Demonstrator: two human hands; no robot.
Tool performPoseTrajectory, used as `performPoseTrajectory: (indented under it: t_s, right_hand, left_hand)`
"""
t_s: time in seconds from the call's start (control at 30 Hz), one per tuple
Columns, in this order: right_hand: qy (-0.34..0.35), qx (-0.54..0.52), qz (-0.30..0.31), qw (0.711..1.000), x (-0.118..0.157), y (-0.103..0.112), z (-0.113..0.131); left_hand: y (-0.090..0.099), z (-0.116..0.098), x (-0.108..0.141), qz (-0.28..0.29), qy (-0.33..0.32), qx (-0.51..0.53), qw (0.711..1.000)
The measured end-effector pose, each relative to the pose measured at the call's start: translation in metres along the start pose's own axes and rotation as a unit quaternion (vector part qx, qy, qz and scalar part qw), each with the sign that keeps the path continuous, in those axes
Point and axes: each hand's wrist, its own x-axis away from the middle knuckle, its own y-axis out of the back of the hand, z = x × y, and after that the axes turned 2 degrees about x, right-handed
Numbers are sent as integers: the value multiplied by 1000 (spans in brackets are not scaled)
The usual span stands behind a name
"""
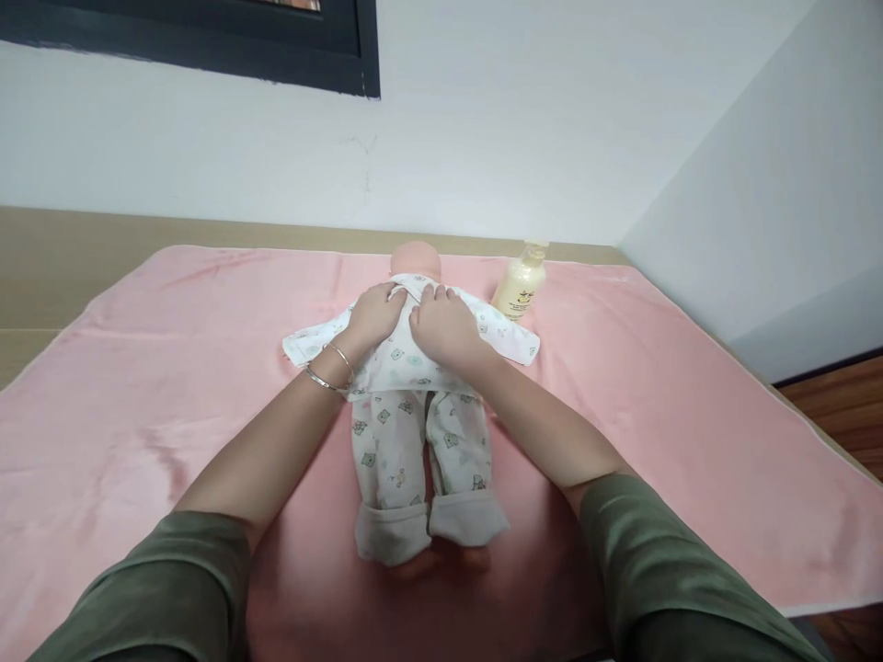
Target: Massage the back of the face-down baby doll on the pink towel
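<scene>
A baby doll (pixel 416 259) lies on the pink blanket, its head at the far end and its feet toward me. It wears a white printed baby shirt (pixel 400 363) with the sleeves spread to both sides, and matching pants (pixel 396 460) with turned-up cuffs. My left hand (pixel 376 314) is at the shirt's neckline, its fingers closed on the fabric. Beside it, my right hand (pixel 445 324) lies on the chest with its fingers bent over the shirt near the collar. The fingertips are partly hidden by the cloth and the hands.
Past the doll's sleeve on the right, a pump bottle (pixel 519 287) of pale yellow liquid leans on the pink blanket (pixel 655 414). A white wall (pixel 483 138) rises behind the table's wooden edge (pixel 83 239), with a dark frame (pixel 276 55) at upper left.
</scene>
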Motion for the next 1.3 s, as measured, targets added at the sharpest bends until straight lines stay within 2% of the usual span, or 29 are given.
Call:
performPoseTrajectory:
  t_s: [0.07, 0.17, 0.27, 0.33, 0.5, 0.6, 0.73, 0.87, 1.07, 1.2, 1.3]
  right_hand:
    - [13, -12, 2, 1000, 0, 0, 0]
    - [11, -67, 15, 998, -18, -3, -20]
    - [2, -103, 31, 994, -35, -5, -40]
    - [10, -88, 38, 995, -35, -5, -41]
    - [33, 26, -4, 999, -3, -1, -6]
    - [63, 34, -3, 997, 2, -1, 4]
    - [18, -47, -6, 999, -17, -8, -13]
    - [-28, -104, -9, 994, -33, -18, -27]
    - [-3, -104, -8, 995, -35, -19, -31]
    - [54, -117, 10, 992, -39, -17, -43]
    - [59, -115, 11, 992, -41, -15, -49]
  left_hand:
    - [-1, -1, 0, -1, -7, -14, 1000]
    - [-9, -17, 10, -26, -20, -89, 996]
    - [-16, -34, 21, -30, -72, -119, 990]
    - [-17, -36, 22, -18, -96, -108, 989]
    - [-7, -12, 5, 2, -42, -39, 998]
    - [-8, 1, -1, -14, -15, -8, 1000]
    - [-19, 4, 1, -72, -14, -7, 997]
    - [-25, 1, 5, -96, 5, 4, 995]
    - [-24, -2, 7, -109, 22, 7, 994]
    - [-27, -12, 15, -137, 26, -10, 990]
    - [-29, -19, 20, -142, 14, -28, 989]
